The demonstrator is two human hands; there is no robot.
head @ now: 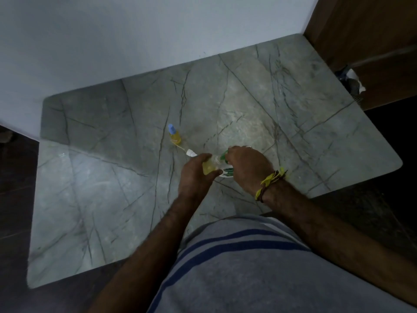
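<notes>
My left hand (pixel 195 177) grips a small clear bottle (pixel 208 167) of yellow liquid above the grey marble tabletop (pixel 282 105). My right hand (pixel 248 168) holds a green and white pouch (pixel 226 173) tilted against the bottle's open neck. A yellow thread band sits on my right wrist. Just beyond my left hand a white pump head (pixel 190 152) with a thin tube lies flat on the marble. Farther back stands a small yellow bottle with a blue cap (pixel 174 135). My fingers hide much of the pouch.
A pale wall runs along the table's far edge, and a wooden door or cabinet (pixel 372 41) stands at the back right. Something dark and white (pixel 350 79) sits by the right rear corner. Dark floor surrounds the table.
</notes>
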